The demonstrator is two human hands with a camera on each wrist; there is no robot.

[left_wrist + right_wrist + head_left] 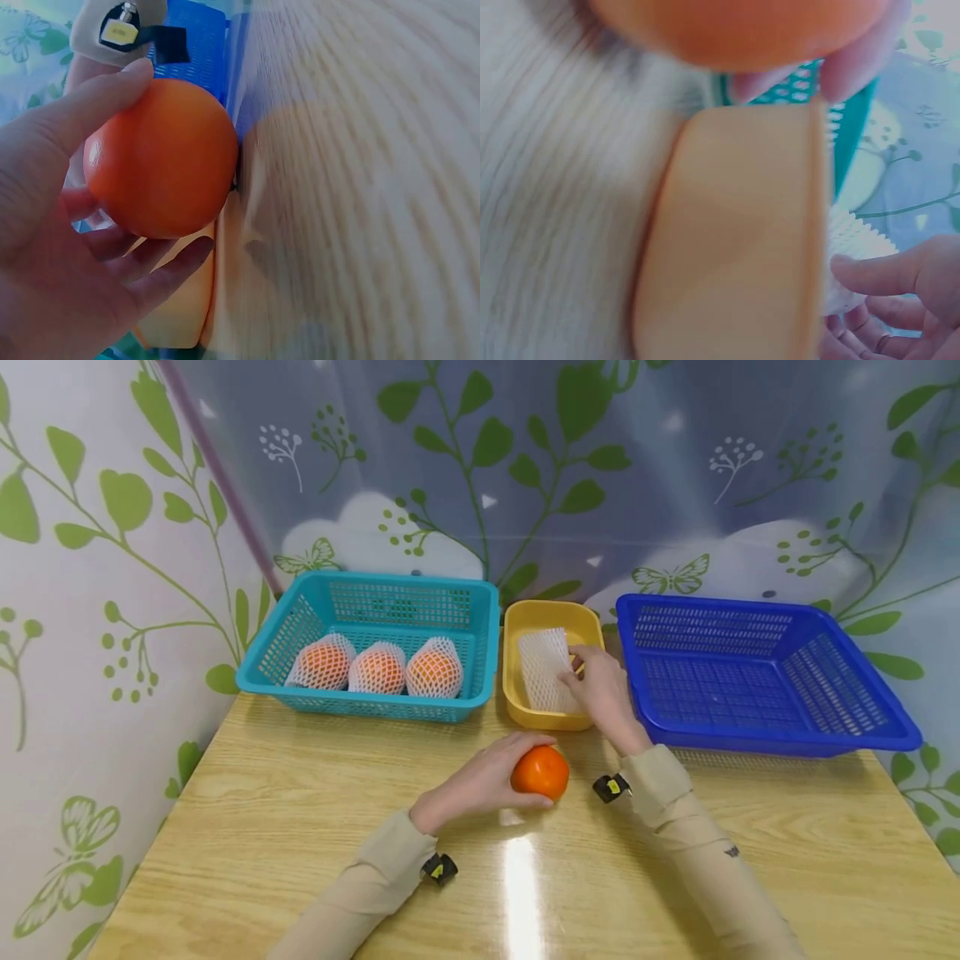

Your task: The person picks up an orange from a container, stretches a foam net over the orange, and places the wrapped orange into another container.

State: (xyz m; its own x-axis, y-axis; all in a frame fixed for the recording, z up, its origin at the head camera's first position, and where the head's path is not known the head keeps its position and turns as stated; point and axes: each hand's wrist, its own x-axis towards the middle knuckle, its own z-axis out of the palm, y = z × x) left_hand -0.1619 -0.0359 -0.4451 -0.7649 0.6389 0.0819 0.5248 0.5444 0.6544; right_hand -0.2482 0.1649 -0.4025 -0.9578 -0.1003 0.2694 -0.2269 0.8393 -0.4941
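My left hand [487, 774] holds a smooth, round orange fruit [542, 772] over the table in front of the yellow bin, its thumb and fingers curled around the sides. In the left wrist view, that fruit [165, 157] fills the grasp, and the palm side faces the camera. Over the yellow bin [553, 721], my right hand [602, 689] pinches the right edge of a white foam net sleeve [543, 664]. The right wrist view shows the thumb on the net [855, 232], the fingers on its other side; the bin wall hides part of it.
A teal basket [480, 693] at the back left contains 3 orange fruits in white foam nets [378, 668]. To the right of the yellow bin stands a blue basket [750, 739]. A patterned curtain [420, 460] hangs behind the wooden table [315, 793].
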